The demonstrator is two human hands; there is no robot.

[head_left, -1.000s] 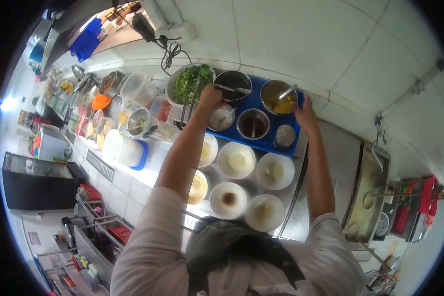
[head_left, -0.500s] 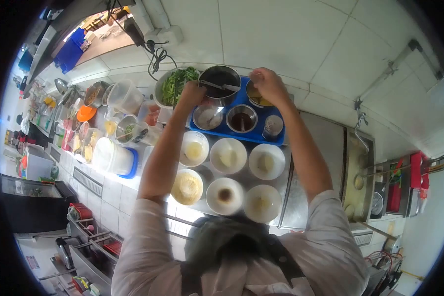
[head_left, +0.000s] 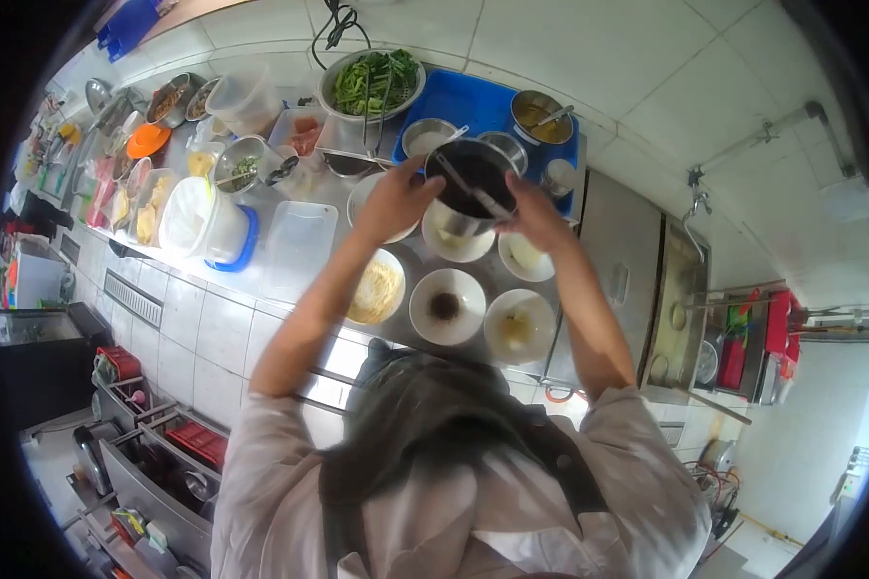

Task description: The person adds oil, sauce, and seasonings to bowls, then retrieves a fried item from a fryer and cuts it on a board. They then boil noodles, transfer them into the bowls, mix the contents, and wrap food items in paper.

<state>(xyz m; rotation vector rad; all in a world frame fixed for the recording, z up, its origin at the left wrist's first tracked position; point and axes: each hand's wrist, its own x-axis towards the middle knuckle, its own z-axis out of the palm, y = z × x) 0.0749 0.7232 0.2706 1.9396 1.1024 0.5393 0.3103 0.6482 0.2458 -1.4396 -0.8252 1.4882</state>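
Observation:
Between my two hands I carry a metal pot [head_left: 466,224] of dark liquid, with a long-handled spoon [head_left: 490,203] lying across it. My left hand [head_left: 399,201] grips its left side, and my right hand [head_left: 537,216] grips its right side. It hangs above the white bowls, partly covering the back row. In the front row are a bowl with a pale yellow substance [head_left: 373,289], a bowl with a dark spot of sauce [head_left: 446,307] and a bowl with a little yellowish liquid [head_left: 518,328]. Behind the pot, a blue tray [head_left: 449,89] bears smaller containers.
A pot of yellowish liquid [head_left: 541,117] stands at the tray's back right. Leafy greens [head_left: 375,82] fill a colander left of the tray. A white tub [head_left: 195,224] and several ingredient containers line the counter's left. A metal basin [head_left: 668,289] is at right.
The pot of dark liquid has been lifted off the blue tray and brought toward me over the bowls. My right hand has left the yellowish pot and now holds the dark one. The view has shifted.

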